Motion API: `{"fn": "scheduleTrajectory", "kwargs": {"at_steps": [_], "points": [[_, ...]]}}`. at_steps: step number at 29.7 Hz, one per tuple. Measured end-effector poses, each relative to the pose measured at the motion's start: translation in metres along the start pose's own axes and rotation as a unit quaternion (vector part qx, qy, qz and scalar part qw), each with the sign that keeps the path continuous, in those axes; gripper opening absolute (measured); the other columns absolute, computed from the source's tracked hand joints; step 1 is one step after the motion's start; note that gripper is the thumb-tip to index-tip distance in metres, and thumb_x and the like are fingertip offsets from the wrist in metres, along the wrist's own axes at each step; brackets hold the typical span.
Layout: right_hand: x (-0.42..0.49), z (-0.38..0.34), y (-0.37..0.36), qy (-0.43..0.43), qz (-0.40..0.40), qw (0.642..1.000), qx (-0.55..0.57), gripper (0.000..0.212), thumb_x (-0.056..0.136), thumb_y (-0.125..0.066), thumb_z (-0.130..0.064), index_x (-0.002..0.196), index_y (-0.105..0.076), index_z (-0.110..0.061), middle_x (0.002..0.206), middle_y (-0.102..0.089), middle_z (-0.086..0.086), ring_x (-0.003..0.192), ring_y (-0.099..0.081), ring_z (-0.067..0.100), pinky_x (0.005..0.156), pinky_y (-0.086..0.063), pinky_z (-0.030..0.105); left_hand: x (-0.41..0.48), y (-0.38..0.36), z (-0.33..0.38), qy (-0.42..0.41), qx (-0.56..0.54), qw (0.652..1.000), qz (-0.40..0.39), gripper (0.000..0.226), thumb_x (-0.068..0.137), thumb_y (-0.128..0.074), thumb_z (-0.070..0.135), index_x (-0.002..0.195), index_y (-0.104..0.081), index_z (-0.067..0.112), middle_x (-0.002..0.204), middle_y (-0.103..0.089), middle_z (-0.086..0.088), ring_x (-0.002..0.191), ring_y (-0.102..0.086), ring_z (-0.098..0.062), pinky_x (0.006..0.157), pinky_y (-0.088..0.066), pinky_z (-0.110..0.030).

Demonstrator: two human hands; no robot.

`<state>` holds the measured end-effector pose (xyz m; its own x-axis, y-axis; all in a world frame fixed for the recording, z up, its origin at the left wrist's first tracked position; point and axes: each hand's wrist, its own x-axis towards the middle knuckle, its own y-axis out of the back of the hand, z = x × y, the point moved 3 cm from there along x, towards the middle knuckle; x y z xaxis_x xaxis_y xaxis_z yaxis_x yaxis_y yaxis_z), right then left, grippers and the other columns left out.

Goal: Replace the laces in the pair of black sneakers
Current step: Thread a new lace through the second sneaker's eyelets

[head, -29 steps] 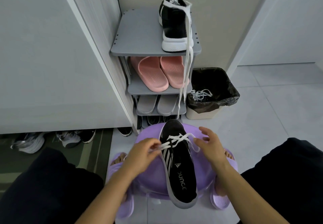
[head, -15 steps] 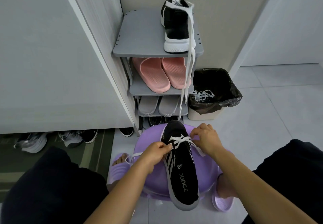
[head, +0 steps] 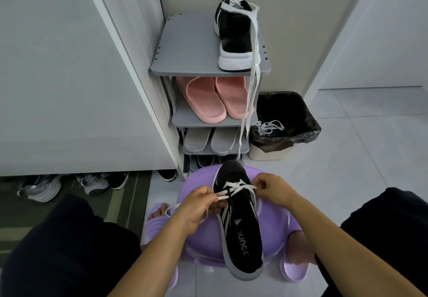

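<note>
A black sneaker (head: 240, 222) with white stripes lies on a purple stool (head: 208, 238) between my knees, toe pointing away. A white lace (head: 238, 186) crosses its front eyelets. My left hand (head: 199, 206) pinches the lace end at the shoe's left side. My right hand (head: 272, 189) pinches the lace at the right side. The second black sneaker (head: 235, 35) stands on the top shelf of the grey shoe rack (head: 185, 48), with long white laces (head: 251, 92) hanging down past the shelves.
Pink slippers (head: 208, 97) and grey slippers (head: 208, 140) fill the lower rack shelves. A bin with a black bag (head: 289, 120) holds a white lace (head: 269, 126). More shoes (head: 69, 184) lie under the white cabinet at left. Purple slippers (head: 294, 271) are on my feet.
My left hand has drawn the lace end out to the left and my right hand has closed onto the lace at the right eyelets. The view has shifted slightly.
</note>
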<state>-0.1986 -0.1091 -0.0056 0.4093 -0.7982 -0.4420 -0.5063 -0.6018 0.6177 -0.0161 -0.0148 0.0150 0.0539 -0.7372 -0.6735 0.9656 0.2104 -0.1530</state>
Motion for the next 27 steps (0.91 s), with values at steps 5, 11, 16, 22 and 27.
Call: {"fn": "scheduleTrajectory", "kwargs": {"at_steps": [5,11,16,22,27], "points": [[-0.012,-0.023,0.033,0.136,0.337,0.911,-0.195,0.012,0.067,-0.060,-0.005,0.076,-0.066,-0.009,0.073,-0.055,0.010,0.068,-0.055,0.033,0.063,-0.044,0.038,-0.007,0.035,-0.004,-0.001,-0.157,0.987,0.019,0.032,0.086,-0.032,-0.014,0.064,-0.036,0.009,0.075,-0.070,-0.021,0.063,-0.070,-0.027,0.065,-0.057,-0.037],[-0.036,-0.040,0.021,0.214,0.361,0.896,-0.145,0.022,0.076,-0.046,-0.022,0.082,-0.063,-0.009,0.084,-0.056,0.007,0.071,-0.056,0.025,0.061,-0.046,0.031,-0.005,0.067,-0.018,0.074,0.265,0.960,0.047,0.021,0.084,-0.048,-0.005,0.069,-0.045,0.010,0.057,-0.066,-0.007,0.050,-0.062,-0.017,0.051,-0.048,-0.021],[-0.041,-0.034,-0.003,0.161,0.286,0.944,-0.027,0.009,0.083,-0.058,-0.020,0.090,-0.059,-0.014,0.094,-0.054,-0.004,0.066,-0.052,0.009,0.058,-0.041,0.024,-0.009,0.077,-0.013,0.075,0.666,0.742,0.007,0.029,0.082,-0.053,0.020,0.108,-0.054,0.008,0.105,-0.054,-0.012,0.091,-0.057,-0.025,0.073,-0.046,-0.029],[-0.040,-0.042,-0.028,0.089,0.186,0.968,0.141,0.029,0.080,-0.068,-0.007,0.105,-0.056,-0.015,0.103,-0.042,-0.012,0.086,-0.051,-0.005,0.075,-0.037,0.004,-0.010,0.045,-0.012,-0.052,0.660,0.742,0.108,0.042,0.087,-0.049,0.056,0.112,-0.052,0.022,0.114,-0.054,0.000,0.111,-0.051,-0.020,0.092,-0.036,-0.034],[-0.036,-0.042,-0.034,-0.020,0.104,0.967,0.233,0.048,0.079,-0.063,0.000,0.121,-0.046,-0.017,0.115,-0.032,-0.004,0.102,-0.048,0.015,0.090,-0.045,0.028,-0.005,-0.003,0.007,-0.117,0.334,0.934,0.037,0.019,0.088,-0.061,0.034,0.087,-0.054,0.016,0.079,-0.055,0.004,0.074,-0.051,-0.011,0.063,-0.038,-0.017]]}}
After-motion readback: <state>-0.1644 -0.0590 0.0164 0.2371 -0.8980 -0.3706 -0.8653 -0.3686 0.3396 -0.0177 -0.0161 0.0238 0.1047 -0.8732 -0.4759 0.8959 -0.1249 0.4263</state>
